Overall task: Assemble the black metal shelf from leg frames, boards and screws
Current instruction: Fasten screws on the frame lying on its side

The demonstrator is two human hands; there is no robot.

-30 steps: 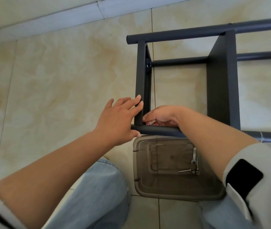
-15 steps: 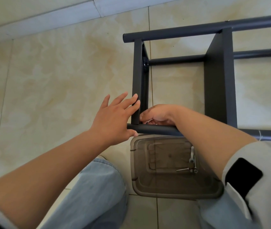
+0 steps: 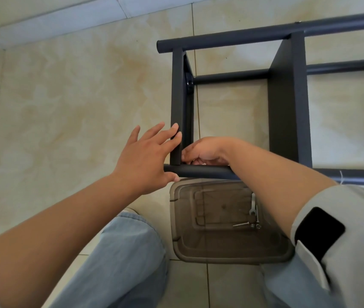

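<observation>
The black metal shelf lies on its side on the tiled floor, its leg tubes (image 3: pixel 265 34) running left to right. The end board (image 3: pixel 177 103) stands on edge at the left, a second board (image 3: pixel 289 103) further right. My left hand (image 3: pixel 147 158) is spread open, fingertips pressing the end board's outer face, thumb by the near leg tube (image 3: pixel 201 171). My right hand (image 3: pixel 203 152) reaches over that tube into the inner corner, fingers curled round something small and shiny that I cannot make out.
A smoky clear plastic tray (image 3: pixel 227 254) sits on the floor just in front of the near tube. It holds a small wrench (image 3: pixel 252 206), a long screw (image 3: pixel 241 224) and a few nuts. My knees in light jeans flank the tray. A white skirting runs along the back.
My left hand has opened wider and slid slightly outward on the end board. My right hand stays in the inner corner.
</observation>
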